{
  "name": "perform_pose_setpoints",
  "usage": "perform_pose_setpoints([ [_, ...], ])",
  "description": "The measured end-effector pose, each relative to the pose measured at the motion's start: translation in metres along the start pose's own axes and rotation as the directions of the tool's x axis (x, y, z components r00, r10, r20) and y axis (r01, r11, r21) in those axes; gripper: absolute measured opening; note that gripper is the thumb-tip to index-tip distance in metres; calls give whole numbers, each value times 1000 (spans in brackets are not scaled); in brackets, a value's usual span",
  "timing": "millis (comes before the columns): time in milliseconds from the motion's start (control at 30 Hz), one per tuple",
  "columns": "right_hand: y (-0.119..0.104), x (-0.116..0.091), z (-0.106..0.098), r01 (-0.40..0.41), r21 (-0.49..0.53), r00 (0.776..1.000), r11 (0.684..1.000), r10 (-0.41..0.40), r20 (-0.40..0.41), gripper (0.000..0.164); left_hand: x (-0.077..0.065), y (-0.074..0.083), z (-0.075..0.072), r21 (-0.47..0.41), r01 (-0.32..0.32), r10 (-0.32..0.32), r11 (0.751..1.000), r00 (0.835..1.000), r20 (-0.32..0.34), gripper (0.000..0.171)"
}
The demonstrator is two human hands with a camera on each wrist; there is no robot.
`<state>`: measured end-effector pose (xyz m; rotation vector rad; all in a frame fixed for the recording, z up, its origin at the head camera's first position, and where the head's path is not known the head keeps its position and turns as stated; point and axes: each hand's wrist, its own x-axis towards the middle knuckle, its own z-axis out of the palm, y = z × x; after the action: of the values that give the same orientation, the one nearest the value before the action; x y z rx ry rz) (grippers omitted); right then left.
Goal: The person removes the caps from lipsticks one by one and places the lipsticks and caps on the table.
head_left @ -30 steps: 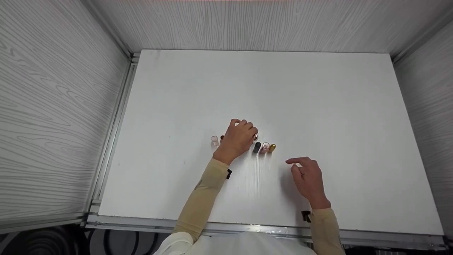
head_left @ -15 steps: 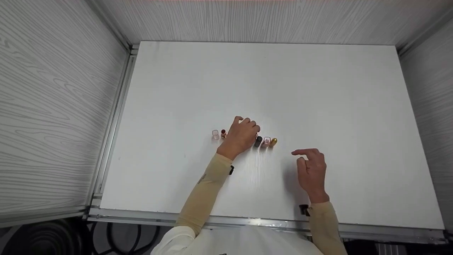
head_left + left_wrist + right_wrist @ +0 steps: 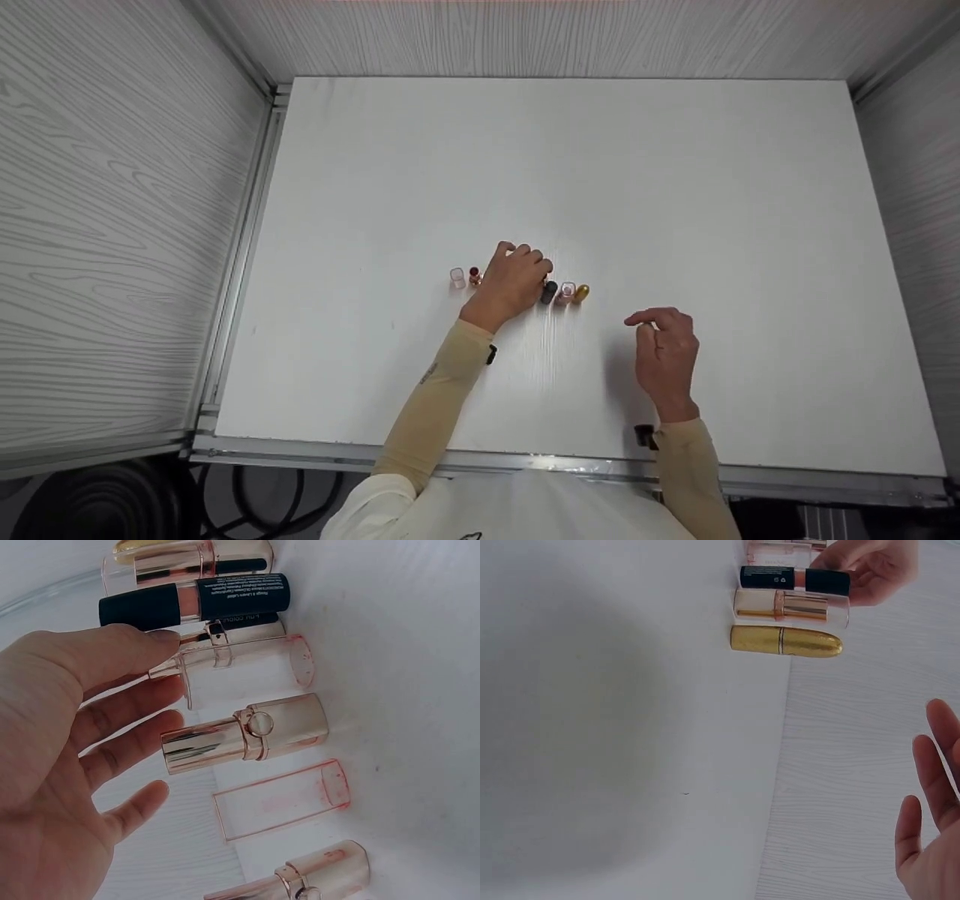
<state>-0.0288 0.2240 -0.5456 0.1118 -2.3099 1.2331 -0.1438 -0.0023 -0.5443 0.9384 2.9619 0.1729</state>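
Note:
Near the middle of the white table my left hand (image 3: 511,279) reaches into a row of lipsticks. In the left wrist view, its thumb and forefinger pinch the end of a rose-gold lipstick (image 3: 217,634), which is partly hidden by a clear cap (image 3: 244,667). Other fingers spread past another rose-gold lipstick (image 3: 281,727), a second clear cap (image 3: 281,799) and a further lipstick (image 3: 326,874). Beyond the thumb stands a black-capped lip gloss (image 3: 232,596). My right hand (image 3: 666,356) hovers over the table with relaxed fingers, holding nothing; nearest to it is a gold lipstick (image 3: 582,293).
Between the black lip gloss and the gold lipstick stands a clear-capped lipstick (image 3: 802,607). At the row's left end are a clear cap (image 3: 457,278) and a dark-red lipstick (image 3: 475,276). Grey wood-grain panels enclose the white table (image 3: 360,172) on three sides.
The head view has shifted, so the table sits higher. My left hand stays at the row and now hides the shiny top seen beside its fingers earlier. The right hand remains idle.

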Motion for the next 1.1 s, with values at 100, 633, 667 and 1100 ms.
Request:
perform_pose_setpoints([
  [100,-2,0,-1,17,50,998,999,-14,-56,34,-3,1,-3,-16,-5,5,1000,1000,3,16],
  [633,-34,4,-4,-22,77,978,997,38,-205,33,-12,7,-11,11,-85,85,996,996,-9,18],
  [667,-30,3,-3,-27,79,978,996,42,-205,32,-12,7,-11,14,-84,84,996,996,-7,17],
  [1100,-4,-5,1,-76,92,975,993,93,-202,33,-23,15,-45,-18,-110,107,994,988,-111,17],
])
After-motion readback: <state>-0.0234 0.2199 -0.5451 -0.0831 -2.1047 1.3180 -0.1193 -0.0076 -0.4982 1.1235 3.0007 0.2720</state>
